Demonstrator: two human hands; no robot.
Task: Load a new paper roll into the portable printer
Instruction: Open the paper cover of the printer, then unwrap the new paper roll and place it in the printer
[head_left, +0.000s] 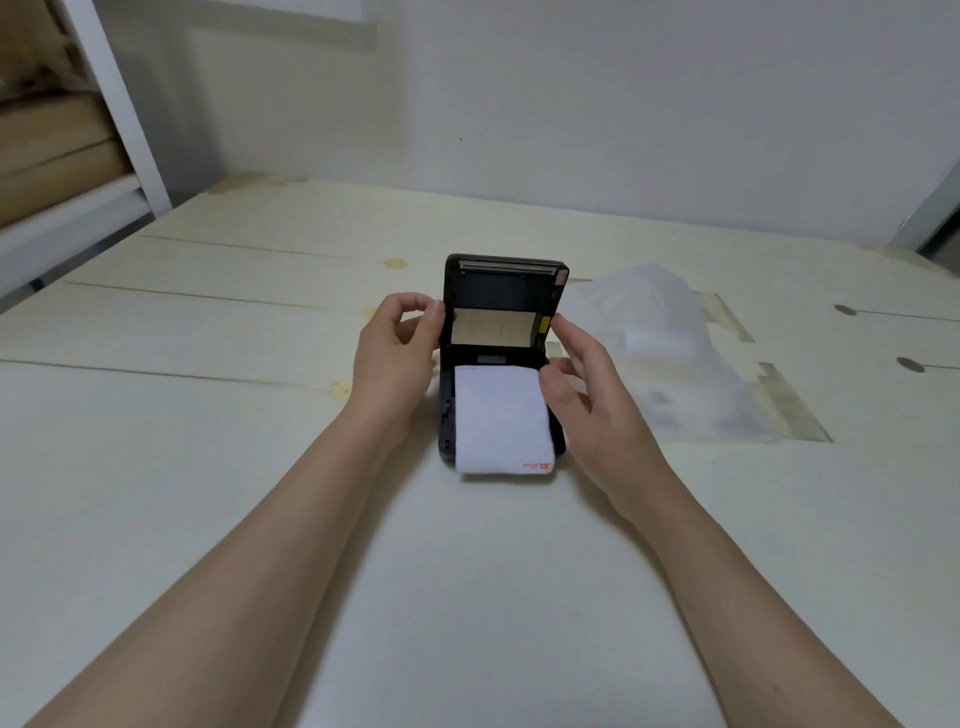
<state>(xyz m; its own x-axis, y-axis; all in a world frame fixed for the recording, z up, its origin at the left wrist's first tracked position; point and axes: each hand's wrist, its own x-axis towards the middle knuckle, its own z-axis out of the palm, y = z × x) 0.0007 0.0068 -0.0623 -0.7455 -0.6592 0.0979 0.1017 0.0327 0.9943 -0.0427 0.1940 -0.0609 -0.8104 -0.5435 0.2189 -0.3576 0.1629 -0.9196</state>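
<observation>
A small black portable printer (451, 415) stands in the middle of the pale table with its lid (506, 291) swung up and open. A brown roll (492, 327) lies in the paper bay below the lid. A white sheet of paper (501, 421) with a small red mark runs from the bay over the printer's front. My left hand (395, 358) is at the left side of the lid, thumb and fingers curled, touching its edge. My right hand (587, 384) is at the right side, fingertips at the lid's edge and thumb on the paper's corner.
A crumpled clear plastic wrapper (670, 353) lies on the table just right of the printer. The table (208, 467) is pale wood planks with tape patches at the right. A white shelf frame (119, 114) stands at the far left against the wall.
</observation>
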